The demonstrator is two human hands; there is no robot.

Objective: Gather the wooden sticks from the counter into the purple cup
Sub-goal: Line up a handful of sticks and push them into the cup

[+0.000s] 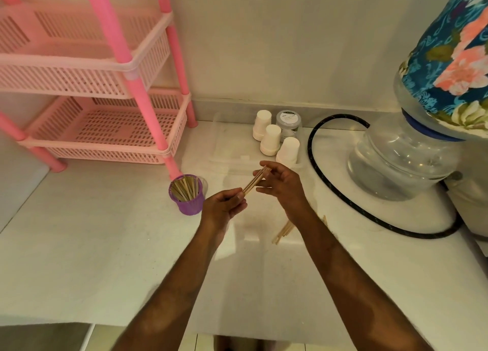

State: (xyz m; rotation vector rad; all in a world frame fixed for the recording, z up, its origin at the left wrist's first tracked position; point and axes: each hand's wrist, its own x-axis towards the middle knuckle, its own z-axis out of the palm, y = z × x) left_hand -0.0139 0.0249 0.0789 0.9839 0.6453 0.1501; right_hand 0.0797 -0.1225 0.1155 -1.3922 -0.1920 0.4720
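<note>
A small bundle of wooden sticks (255,181) is held above the counter between both hands. My left hand (224,206) grips its near end with curled fingers. My right hand (280,184) pinches its far end at the fingertips. The purple cup (188,202) stands just left of my left hand, upright, with several sticks standing inside it. A few more loose sticks (283,232) lie on the white counter (92,245), partly hidden under my right forearm.
A pink plastic rack (105,128) stands at the back left, one leg right behind the cup. Three upturned white cups (272,142) and a jar (289,122) sit on a clear tray. A black hose (314,149) loops round a water bottle (404,155) at right.
</note>
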